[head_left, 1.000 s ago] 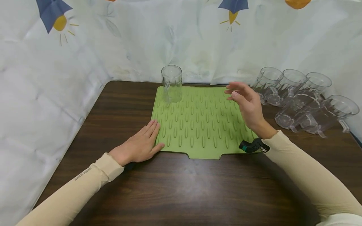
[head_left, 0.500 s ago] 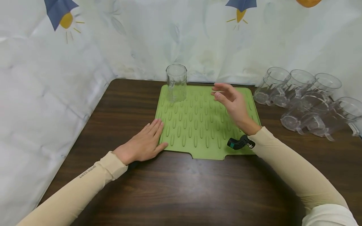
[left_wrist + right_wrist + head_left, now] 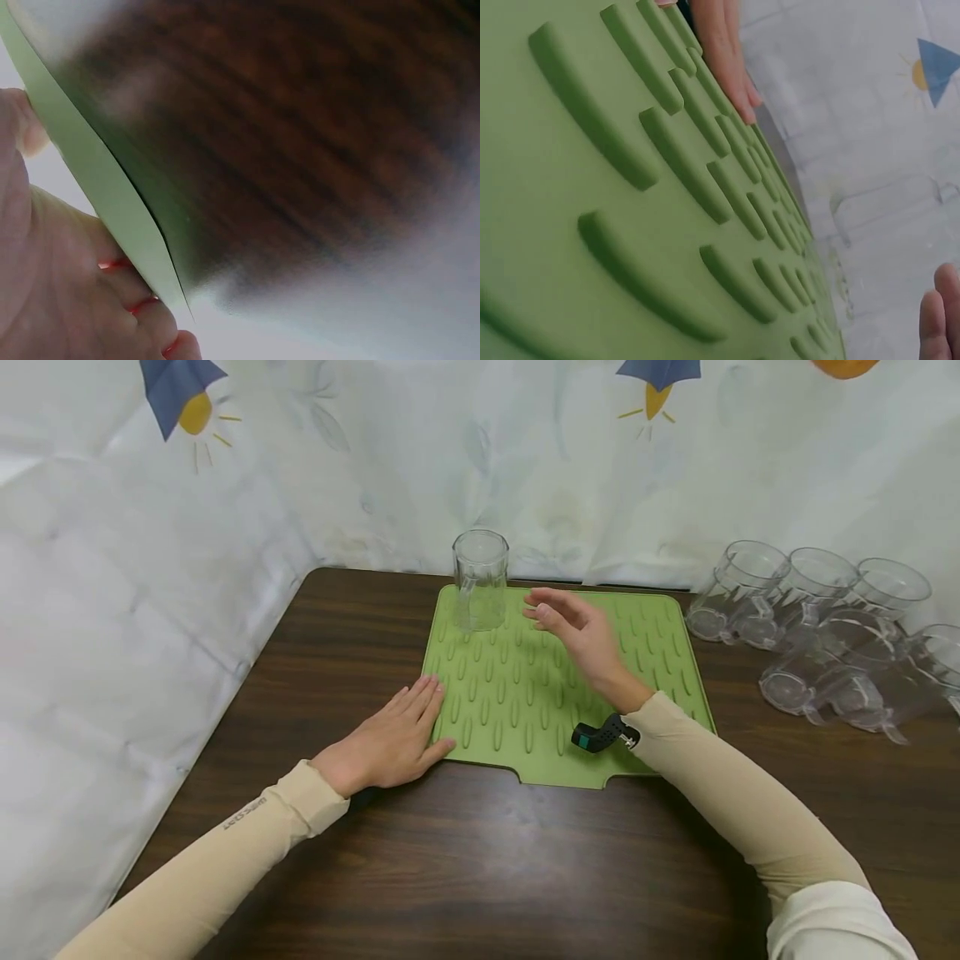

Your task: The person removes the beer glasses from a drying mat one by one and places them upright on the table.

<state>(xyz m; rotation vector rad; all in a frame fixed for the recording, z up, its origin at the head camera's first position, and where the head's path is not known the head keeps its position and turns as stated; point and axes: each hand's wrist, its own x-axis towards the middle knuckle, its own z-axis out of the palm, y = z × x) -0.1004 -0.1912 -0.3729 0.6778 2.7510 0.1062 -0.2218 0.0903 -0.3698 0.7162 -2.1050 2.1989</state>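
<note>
A green ridged drying mat [image 3: 540, 693] lies on the dark wooden table. My left hand [image 3: 390, 731] rests on the mat's left edge with its fingers straight; the left wrist view shows its palm side by the mat's edge [image 3: 97, 165]. On the mat's back left corner stands a clear mug [image 3: 481, 581], its handle towards me. Over the mat, just right of that mug, hovers my right hand [image 3: 581, 639], fingers loosely bent and holding nothing. Its fingertips [image 3: 946, 300] show at the edge of the right wrist view, apart from the mug.
Several clear mugs [image 3: 817, 581] stand close together on the table's right side. Wooden tabletop [image 3: 480, 868] lies in front of the mat. White patterned sheeting [image 3: 405, 452] hangs behind the table and along its left.
My right hand has moved left across the mat, from near the mug group towards the single mug. The left hand keeps its place on the mat's edge. The head view has shifted slightly.
</note>
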